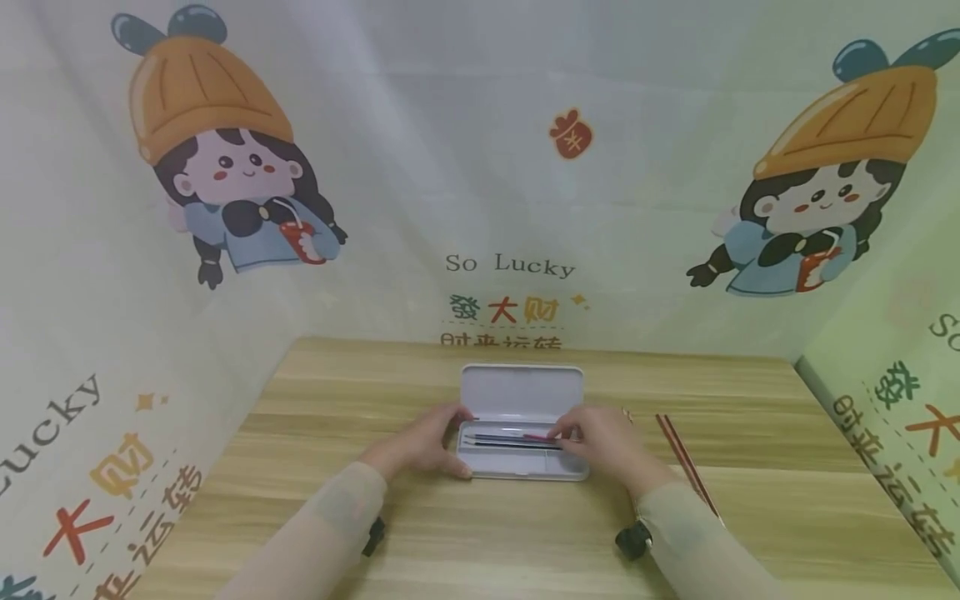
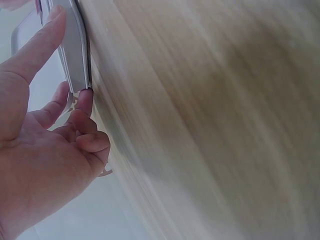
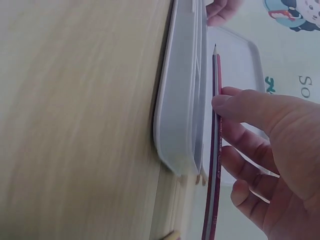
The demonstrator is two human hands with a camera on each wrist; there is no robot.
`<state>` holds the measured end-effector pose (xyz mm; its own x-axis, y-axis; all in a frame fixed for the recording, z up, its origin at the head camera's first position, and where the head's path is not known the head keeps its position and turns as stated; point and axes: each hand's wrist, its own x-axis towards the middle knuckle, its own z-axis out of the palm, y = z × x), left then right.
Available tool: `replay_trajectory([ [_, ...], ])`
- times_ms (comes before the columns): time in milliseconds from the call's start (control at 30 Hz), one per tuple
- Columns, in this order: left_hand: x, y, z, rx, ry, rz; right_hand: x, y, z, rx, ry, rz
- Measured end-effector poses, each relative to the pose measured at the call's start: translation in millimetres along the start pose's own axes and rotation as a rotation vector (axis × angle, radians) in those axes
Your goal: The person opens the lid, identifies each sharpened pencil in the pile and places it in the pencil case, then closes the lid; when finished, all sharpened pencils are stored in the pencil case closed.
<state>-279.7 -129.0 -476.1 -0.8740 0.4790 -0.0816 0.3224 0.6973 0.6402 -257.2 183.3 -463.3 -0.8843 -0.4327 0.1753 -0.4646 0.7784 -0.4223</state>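
Note:
A white pencil case [image 1: 491,463] lies on the table with its lid [image 1: 521,392] raised at the back. My left hand [image 1: 431,442] grips the case's left end, the thumb at the front side and fingers at the far side. Dark pencils [image 1: 498,445] lie lengthwise in the case's rear compartment. Between thumb and fingers, my right hand [image 1: 600,437] pinches a red and grey striped pencil [image 3: 215,145] over the right part of the case. Its sharpened point faces left, as the right wrist view shows. The right hand covers part of the case's right end in the head view.
Two dark red pencils [image 1: 688,467] lie slantwise on the wooden table [image 1: 360,383], right of my right hand. A printed cloth [image 1: 405,175] hangs behind the table and along both sides.

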Motion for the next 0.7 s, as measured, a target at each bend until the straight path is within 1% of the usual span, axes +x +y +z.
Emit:
replay_trajectory([
  [133,1.5,-3.3,4.1,-0.013,0.000,-0.008,9.8,-6,5,-0.011,-0.033,0.011],
  [200,2.0,-4.2,5.3,-0.017,0.002,-0.005,15.3,-8,7,-0.021,-0.052,0.001],
  [367,1.9,-3.7,6.0,-0.023,0.002,0.012,28.5,-17,14,-0.069,-0.066,-0.079],
  [433,1.3,-2.3,5.0,-0.032,0.004,0.006,33.9,-22,16,-0.078,-0.075,-0.100],
  [567,-0.5,0.2,1.6,-0.032,0.009,0.000,43.8,-31,20,-0.052,-0.107,-0.106],
  [700,-0.7,2.1,0.7,-0.009,0.006,0.017,49.3,-32,26,-0.026,-0.128,-0.088],
])
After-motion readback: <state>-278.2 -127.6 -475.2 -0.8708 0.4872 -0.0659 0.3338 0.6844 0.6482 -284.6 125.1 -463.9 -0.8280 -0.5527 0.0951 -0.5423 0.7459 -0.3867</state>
